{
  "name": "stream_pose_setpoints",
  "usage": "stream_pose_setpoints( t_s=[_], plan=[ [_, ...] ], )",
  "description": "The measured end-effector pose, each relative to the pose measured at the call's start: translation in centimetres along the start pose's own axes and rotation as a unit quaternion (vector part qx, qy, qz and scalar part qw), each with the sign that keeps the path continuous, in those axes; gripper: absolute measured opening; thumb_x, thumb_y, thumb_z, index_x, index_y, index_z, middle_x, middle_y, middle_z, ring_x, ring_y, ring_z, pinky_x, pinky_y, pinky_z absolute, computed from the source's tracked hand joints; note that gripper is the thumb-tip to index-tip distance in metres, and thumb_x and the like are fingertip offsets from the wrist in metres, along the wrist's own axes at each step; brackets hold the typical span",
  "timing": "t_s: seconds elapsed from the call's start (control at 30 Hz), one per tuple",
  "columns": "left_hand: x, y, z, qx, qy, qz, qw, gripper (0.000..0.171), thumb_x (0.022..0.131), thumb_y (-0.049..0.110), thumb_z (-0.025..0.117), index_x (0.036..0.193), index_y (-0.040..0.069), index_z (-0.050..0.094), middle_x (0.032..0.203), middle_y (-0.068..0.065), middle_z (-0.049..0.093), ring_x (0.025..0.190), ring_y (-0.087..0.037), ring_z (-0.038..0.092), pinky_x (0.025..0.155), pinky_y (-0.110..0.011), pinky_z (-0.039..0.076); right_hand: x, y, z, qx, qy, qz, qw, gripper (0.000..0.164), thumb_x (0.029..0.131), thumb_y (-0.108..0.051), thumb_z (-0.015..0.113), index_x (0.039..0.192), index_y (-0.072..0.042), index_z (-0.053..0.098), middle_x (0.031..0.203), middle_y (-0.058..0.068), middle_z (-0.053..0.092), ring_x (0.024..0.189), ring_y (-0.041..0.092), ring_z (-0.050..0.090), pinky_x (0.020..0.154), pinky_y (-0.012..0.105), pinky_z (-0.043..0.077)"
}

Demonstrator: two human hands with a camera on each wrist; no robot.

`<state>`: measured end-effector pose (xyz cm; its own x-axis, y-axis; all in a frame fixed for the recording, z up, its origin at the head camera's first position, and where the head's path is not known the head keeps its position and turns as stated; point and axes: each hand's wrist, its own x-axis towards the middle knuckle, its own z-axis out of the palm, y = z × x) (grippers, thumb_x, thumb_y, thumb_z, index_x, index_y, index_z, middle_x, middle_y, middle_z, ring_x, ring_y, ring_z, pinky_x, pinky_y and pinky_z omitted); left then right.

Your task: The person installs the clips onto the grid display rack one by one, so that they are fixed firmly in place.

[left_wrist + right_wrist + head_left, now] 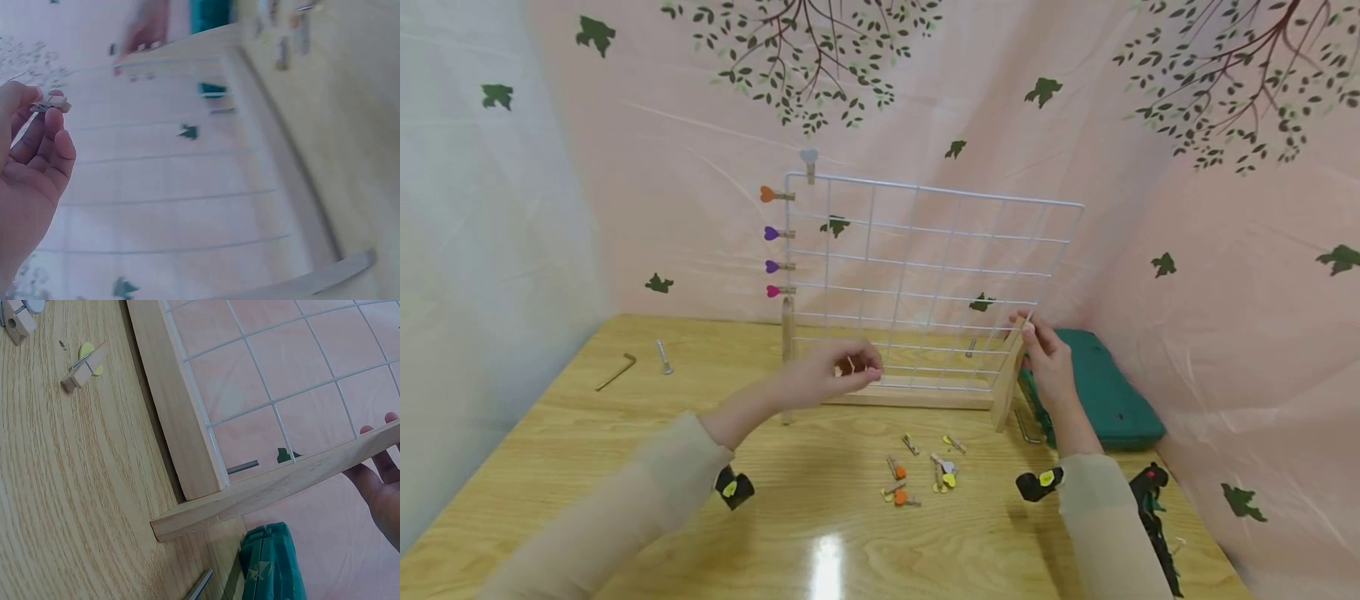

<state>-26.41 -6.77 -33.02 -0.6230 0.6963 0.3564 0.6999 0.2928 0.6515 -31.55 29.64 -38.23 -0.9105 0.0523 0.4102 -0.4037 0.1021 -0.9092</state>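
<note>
My left hand (842, 371), in front of the white wire grid (917, 271), pinches a small wooden clothespin (52, 105) between thumb and fingertips. At the right end my right hand (1051, 362) grips the top of the slanted wooden side post (1009, 379); in the right wrist view its fingers (382, 465) wrap round that wood. Clipped along the grid's left edge are an orange heart clothespin (767, 194), two purple ones and a pink one (773, 291). A pale blue heart clothespin (809, 158) stands on the top wire.
Several loose clothespins with coloured decorations (901, 497) lie on the wooden table (737, 533) before the stand. A green case (1105, 392) is at the right, with a hex key (1026, 427) beside it. Another hex key (616, 372) and a bolt (664, 358) lie at the left.
</note>
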Motion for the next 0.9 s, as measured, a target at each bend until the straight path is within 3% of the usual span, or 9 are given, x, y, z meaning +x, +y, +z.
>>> stream_pose_setpoints(
  t_s=[0.1,0.23,0.4,0.5,0.63,0.77,0.9],
  plan=[
    [1.1,1.4,-2.7,0.022,0.041,0.046,0.9979,0.009,0.089,0.024,0.054,0.093,0.019,0.060,0.082,0.006,0.058,0.074,-0.008,0.052,0.062,-0.023,0.047,0.0,-0.1,0.0,0.001,0.003,-0.002,1.000,0.037,0.092,-0.024,0.045,0.127,-0.012,0.049,0.122,0.005,0.054,0.100,0.016,0.054,0.066,0.023,0.052],
    [2.7,3.3,-6.6,0.061,0.106,0.096,0.9879,0.010,0.085,0.018,0.060,0.093,0.013,0.063,0.083,0.006,0.061,0.076,-0.007,0.055,0.064,-0.022,0.049,-0.1,-0.2,-0.1,0.013,-0.001,-0.003,1.000,0.036,0.093,-0.023,0.045,0.127,-0.010,0.049,0.122,0.006,0.054,0.100,0.021,0.053,0.064,0.023,0.052],
    [5.0,4.9,-11.3,0.105,0.162,0.128,0.9728,0.011,0.082,0.015,0.064,0.091,0.010,0.066,0.085,0.006,0.064,0.076,-0.004,0.055,0.067,-0.021,0.048,-0.1,-0.2,-0.1,0.012,-0.005,-0.005,1.000,0.036,0.093,-0.022,0.045,0.127,-0.011,0.048,0.124,0.009,0.053,0.101,0.021,0.052,0.061,0.023,0.051],
    [6.4,5.7,-13.4,0.139,0.206,0.107,0.9626,0.014,0.082,0.021,0.064,0.090,0.010,0.068,0.084,0.006,0.065,0.076,-0.001,0.054,0.069,-0.020,0.046,-0.1,-0.2,-0.2,0.008,-0.008,-0.008,1.000,0.036,0.093,-0.022,0.045,0.128,-0.011,0.048,0.125,0.010,0.052,0.100,0.018,0.054,0.062,0.024,0.051],
    [8.1,6.6,-15.4,0.181,0.254,0.048,0.9490,0.022,0.080,0.031,0.064,0.092,0.012,0.067,0.087,0.005,0.066,0.082,-0.002,0.051,0.073,-0.020,0.042,-0.1,-0.2,-0.3,0.007,-0.012,-0.009,1.000,0.037,0.093,-0.022,0.044,0.128,-0.012,0.047,0.127,0.013,0.050,0.099,0.014,0.055,0.063,0.024,0.052],
    [9.2,7.2,-16.4,0.206,0.269,0.007,0.9407,0.027,0.078,0.033,0.066,0.095,0.012,0.066,0.091,0.002,0.067,0.090,-0.005,0.051,0.082,-0.021,0.038,-0.1,-0.1,-0.2,0.009,-0.012,-0.007,1.000,0.037,0.093,-0.022,0.045,0.128,-0.012,0.048,0.127,0.014,0.049,0.100,0.019,0.054,0.063,0.024,0.052],
    [9.8,7.7,-17.0,0.223,0.272,-0.014,0.9360,0.024,0.078,0.031,0.066,0.093,0.013,0.066,0.089,0.001,0.068,0.092,-0.006,0.054,0.095,-0.019,0.029,-0.1,-0.2,-0.1,0.007,-0.015,-0.006,1.000,0.037,0.093,-0.023,0.044,0.128,-0.011,0.047,0.125,0.011,0.051,0.097,0.015,0.055,0.063,0.024,0.052]
  ],
)
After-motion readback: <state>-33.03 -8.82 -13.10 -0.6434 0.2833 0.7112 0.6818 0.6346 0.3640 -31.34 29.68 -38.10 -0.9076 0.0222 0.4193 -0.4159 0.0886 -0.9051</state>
